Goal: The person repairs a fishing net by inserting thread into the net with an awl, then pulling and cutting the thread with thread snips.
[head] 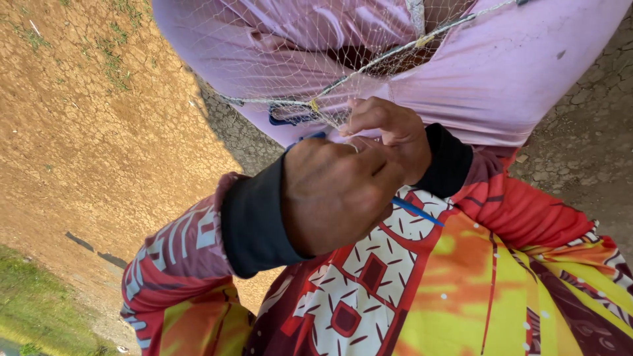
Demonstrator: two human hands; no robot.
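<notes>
Two hands work a fine net point(310, 59) stretched over pale pink cloth point(501, 72) above cracked dirt point(86, 125). The left hand point(333, 194), in the foreground, is curled shut around a blue needle point(417, 211) whose tip juts out to its right. Just beyond, touching it, the right hand point(389, 132) pinches the mesh beside the net's cord point(389, 59), fingers closed together.

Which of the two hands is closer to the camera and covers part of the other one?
The left hand, the big one with the black cuff low in the picture. It overlaps the right hand, which pinches the net behind it.
</notes>
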